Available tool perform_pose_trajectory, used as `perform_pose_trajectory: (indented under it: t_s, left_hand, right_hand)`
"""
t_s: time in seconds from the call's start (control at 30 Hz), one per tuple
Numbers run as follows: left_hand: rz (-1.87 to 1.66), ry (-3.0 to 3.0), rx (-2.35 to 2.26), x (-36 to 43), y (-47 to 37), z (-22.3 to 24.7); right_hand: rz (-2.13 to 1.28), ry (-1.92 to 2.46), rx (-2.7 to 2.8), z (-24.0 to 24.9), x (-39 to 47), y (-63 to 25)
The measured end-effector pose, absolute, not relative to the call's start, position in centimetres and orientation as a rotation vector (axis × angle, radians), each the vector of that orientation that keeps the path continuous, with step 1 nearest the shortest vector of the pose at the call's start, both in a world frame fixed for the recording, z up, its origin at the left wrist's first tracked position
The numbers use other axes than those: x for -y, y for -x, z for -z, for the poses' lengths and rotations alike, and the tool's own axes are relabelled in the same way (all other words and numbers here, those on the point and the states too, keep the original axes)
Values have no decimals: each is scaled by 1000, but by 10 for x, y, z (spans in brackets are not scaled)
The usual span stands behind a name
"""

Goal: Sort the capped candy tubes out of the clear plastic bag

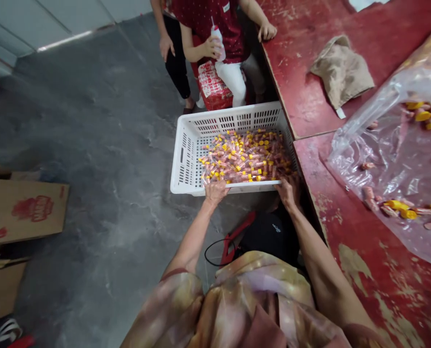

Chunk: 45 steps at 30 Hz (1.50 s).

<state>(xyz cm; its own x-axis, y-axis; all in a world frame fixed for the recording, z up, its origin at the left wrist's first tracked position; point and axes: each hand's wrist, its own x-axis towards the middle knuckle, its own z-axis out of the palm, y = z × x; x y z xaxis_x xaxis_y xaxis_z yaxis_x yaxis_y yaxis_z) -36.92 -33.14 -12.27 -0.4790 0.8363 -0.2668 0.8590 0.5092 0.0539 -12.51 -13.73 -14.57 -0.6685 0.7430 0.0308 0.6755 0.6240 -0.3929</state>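
Observation:
A white plastic basket [230, 114] with slotted walls is beside the red table. Many small clear tubes with pink contents and yellow caps [242, 157] lie in it, mostly toward its right side. My left hand [216, 192] is closed on the near rim, around its middle. Farther right, near the basket's corner, my right hand [289, 192] grips the same rim. The fingers of both hands are partly hidden by the rim.
The worn red table [320, 166] runs along the right, bearing a clear plastic bag [389, 159] and a beige cloth [342, 72]. Two people are beyond the basket, one holding a bottle [218, 42]. Cardboard boxes [23, 210] stand left; a black bag [268, 237] is below my hands.

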Motion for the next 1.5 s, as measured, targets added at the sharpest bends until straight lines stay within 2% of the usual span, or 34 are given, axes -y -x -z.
perform_pose_trajectory:
  t_s: [0.3,0.67,1.1,1.23,1.33,1.5]
  left_hand:
    - [143,-1537,-2476,324,345,120]
    - [61,-1530,-2541,332,348,117]
    - [-87,-1399,-2516,334,343,108]
    - [-148,-1444,-2377,331,350,97]
    - [-465,-1416,-2150,312,365,84]
    - [-1484,-671,-2135,232,396,47]
  right_hand:
    - [-331,1324,2670,146,148,110]
    - [-81,1184,2735,152,161,112]
    - [-184,1070,2738,160,162,110]
    - [-206,1063,2754,163,161,109]
    - [-220,1073,2756,165,160,111]
    - [-238,1064,2703,152,163,113]
